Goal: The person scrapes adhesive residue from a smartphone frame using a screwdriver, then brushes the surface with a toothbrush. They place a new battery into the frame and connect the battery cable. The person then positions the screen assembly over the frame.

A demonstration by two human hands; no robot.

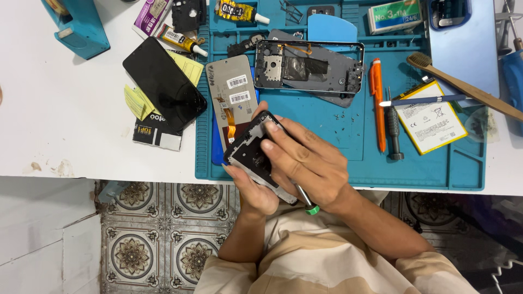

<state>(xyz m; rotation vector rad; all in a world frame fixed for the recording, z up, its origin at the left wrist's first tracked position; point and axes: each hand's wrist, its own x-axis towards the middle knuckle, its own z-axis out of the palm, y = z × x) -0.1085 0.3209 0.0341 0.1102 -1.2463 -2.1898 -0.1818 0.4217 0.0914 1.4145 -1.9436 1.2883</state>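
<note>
Both hands grasp work at the near desk edge: left hand (251, 191) clasps a dark phone frame (251, 149), right hand (305, 163) grips a green-tipped screwdriver (305, 202) against it, while an opened phone body (308, 66) lies farther off, disassembly apparently well underway.

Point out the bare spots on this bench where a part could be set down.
Bare white table lies left of the black phone screen. The blue mat is open between the opened phone frame and the right hand, apart from loose screws. Crowded: the mat's top edge and around the battery.
</note>
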